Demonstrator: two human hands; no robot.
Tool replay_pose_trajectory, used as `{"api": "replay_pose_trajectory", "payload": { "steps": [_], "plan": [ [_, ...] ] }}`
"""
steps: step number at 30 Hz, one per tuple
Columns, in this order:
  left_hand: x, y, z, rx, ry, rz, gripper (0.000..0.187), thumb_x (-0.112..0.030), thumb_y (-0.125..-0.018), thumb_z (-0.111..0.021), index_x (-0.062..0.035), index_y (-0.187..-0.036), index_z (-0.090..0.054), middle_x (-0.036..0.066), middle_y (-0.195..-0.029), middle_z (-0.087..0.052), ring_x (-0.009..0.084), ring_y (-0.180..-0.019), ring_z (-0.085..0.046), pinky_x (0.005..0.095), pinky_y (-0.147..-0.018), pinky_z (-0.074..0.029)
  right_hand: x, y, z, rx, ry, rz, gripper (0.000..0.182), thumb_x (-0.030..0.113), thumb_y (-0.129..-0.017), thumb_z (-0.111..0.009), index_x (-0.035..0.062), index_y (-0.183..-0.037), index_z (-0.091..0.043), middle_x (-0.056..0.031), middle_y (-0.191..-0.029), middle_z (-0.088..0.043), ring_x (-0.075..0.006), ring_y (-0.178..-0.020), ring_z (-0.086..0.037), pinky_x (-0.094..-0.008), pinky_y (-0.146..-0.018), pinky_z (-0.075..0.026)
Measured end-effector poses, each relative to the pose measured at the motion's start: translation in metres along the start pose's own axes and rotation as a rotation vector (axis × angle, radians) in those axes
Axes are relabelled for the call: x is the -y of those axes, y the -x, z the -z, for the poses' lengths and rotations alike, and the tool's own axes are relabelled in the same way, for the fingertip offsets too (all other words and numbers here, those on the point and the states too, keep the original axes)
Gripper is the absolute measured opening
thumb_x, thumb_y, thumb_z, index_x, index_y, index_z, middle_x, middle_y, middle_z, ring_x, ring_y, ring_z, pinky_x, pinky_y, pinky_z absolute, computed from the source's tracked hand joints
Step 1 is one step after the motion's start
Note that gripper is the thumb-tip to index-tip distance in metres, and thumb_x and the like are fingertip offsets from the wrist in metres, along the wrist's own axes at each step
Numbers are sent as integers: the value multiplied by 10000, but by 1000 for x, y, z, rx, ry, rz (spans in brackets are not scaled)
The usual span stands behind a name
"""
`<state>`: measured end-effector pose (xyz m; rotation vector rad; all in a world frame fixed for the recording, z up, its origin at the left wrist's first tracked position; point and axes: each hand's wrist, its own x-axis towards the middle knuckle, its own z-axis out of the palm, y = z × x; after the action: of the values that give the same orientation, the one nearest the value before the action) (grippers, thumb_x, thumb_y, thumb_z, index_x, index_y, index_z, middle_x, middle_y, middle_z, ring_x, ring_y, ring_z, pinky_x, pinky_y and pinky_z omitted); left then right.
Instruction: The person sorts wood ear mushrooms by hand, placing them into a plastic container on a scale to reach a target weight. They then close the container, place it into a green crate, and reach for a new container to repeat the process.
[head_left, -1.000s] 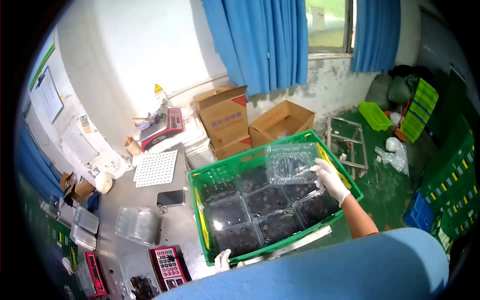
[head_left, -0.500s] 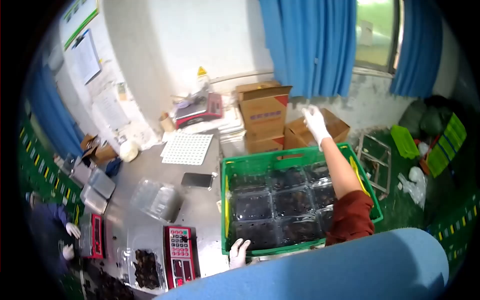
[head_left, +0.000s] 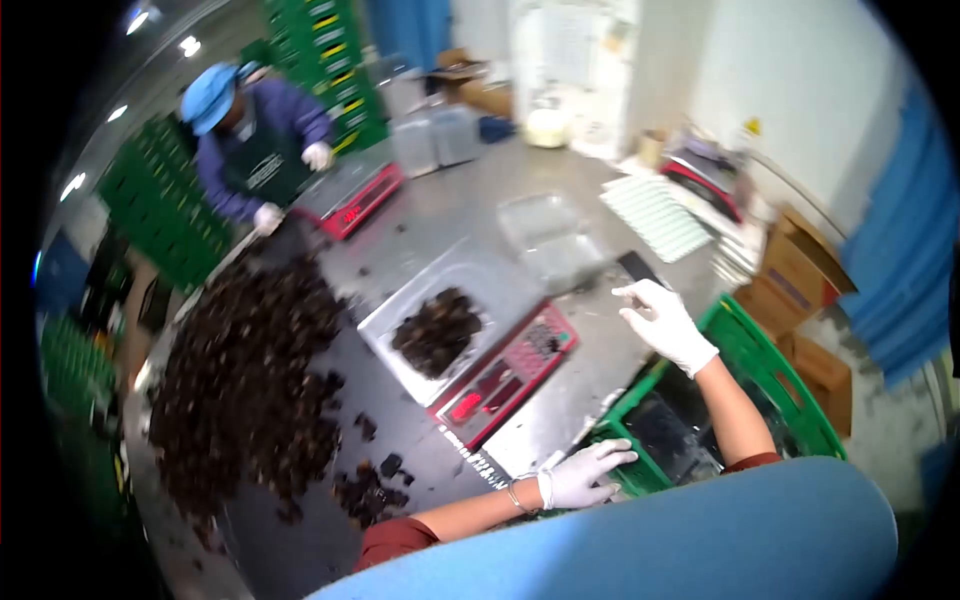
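Note:
My left hand point(head_left: 588, 474), in a white glove, is at the near left corner of a green crate point(head_left: 778, 372), its fingers apart and nothing in them. Above the crate's left side hangs my right hand point(head_left: 668, 325), also gloved, fingers parted and empty, close to a dark phone point(head_left: 637, 268) on the metal table. Clear-lidded packs point(head_left: 665, 432) lie inside the crate, partly hidden by my right arm. Left of my hands, a red scale point(head_left: 508, 375) carries a clear tray point(head_left: 400, 330) with a dark brown heap point(head_left: 437, 332) in it.
A large dark brown pile point(head_left: 245, 385) covers the table's left part. Across the table a co-worker point(head_left: 255, 150) stands at another red scale point(head_left: 362, 203). Empty clear trays point(head_left: 555, 240) lie beyond my scale. Cardboard boxes point(head_left: 790, 275) stand behind the crate.
The view has swung left, bringing the pile and co-worker into sight. My right hand has moved from the crate's far side, near the cardboard boxes, to its left side. My left hand remains by the near corner.

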<state>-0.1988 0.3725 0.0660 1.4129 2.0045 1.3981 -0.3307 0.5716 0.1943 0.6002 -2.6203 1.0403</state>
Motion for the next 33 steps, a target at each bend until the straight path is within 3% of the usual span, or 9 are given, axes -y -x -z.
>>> {"api": "replay_pose_trajectory", "payload": {
  "steps": [4,6,10,15,16,21,24,26,33],
  "plan": [
    [-10,63,42,-260,-17,92,413,-153,-843,-579,-44,-1233,-499,164,-1226,-510,313,-1080,-542,382,-896,-465,14,-59,-71,144,-132,44,227,129,-833,-619,24,-1034,-633,-105,-900,-618,-228,-829,-611,-335,-762,-486],
    [-29,95,72,-364,195,413,300,-122,-851,-577,-42,-1140,-568,131,-1031,-604,271,-980,-591,364,-862,-478,28,-93,-96,211,-115,12,247,146,-848,-609,12,-1055,-634,-128,-916,-642,-228,-860,-620,-322,-785,-488],
    [6,155,88,-1001,644,529,310,-83,-934,-498,-35,-1235,-443,74,-954,-603,138,-796,-602,279,-748,-512,28,-161,-167,255,-210,-8,341,249,-870,-565,2,-1101,-614,-174,-1050,-643,-292,-998,-608,-350,-879,-464],
    [14,131,139,-1075,843,619,412,-170,-925,-573,-13,-1198,-308,157,-943,-588,187,-762,-627,295,-680,-543,24,-217,-252,317,-131,-99,567,381,-872,-508,-54,-1236,-517,-280,-1232,-541,-377,-1195,-502,-374,-1015,-383],
    [18,123,144,-1047,880,656,405,-201,-923,-577,-4,-1165,-318,183,-967,-583,208,-764,-633,308,-684,-551,24,-221,-266,290,-68,-104,542,358,-874,-522,-58,-1221,-518,-227,-1162,-603,-320,-1075,-587,-336,-930,-442],
    [36,108,159,-1169,880,656,309,-181,-905,-596,7,-1034,-387,169,-879,-600,193,-661,-639,287,-580,-561,46,-221,-256,323,-987,-319,363,299,-932,-470,17,-1123,-596,-27,-974,-620,-90,-830,-555,-220,-757,-433],
    [45,118,160,-1171,847,610,255,-158,-905,-589,-4,-996,-408,157,-855,-613,189,-655,-641,291,-584,-565,37,-204,-219,395,-923,-330,337,337,-936,-462,85,-1080,-633,-34,-980,-661,-126,-958,-581,-278,-914,-394],
    [44,129,162,-1229,869,544,179,-110,-908,-565,-12,-975,-431,151,-849,-623,188,-677,-645,287,-617,-567,23,-182,-197,493,-616,-17,284,252,-898,-565,29,-1059,-637,-39,-988,-666,-122,-926,-595,-285,-877,-448],
    [40,163,162,-1288,977,487,159,-179,-973,-485,-30,-1021,-457,149,-903,-625,202,-755,-649,311,-699,-560,12,-106,-192,660,-826,-580,262,188,-916,-606,5,-1099,-562,-54,-900,-615,-116,-798,-601,-244,-706,-509]
  ]
}}
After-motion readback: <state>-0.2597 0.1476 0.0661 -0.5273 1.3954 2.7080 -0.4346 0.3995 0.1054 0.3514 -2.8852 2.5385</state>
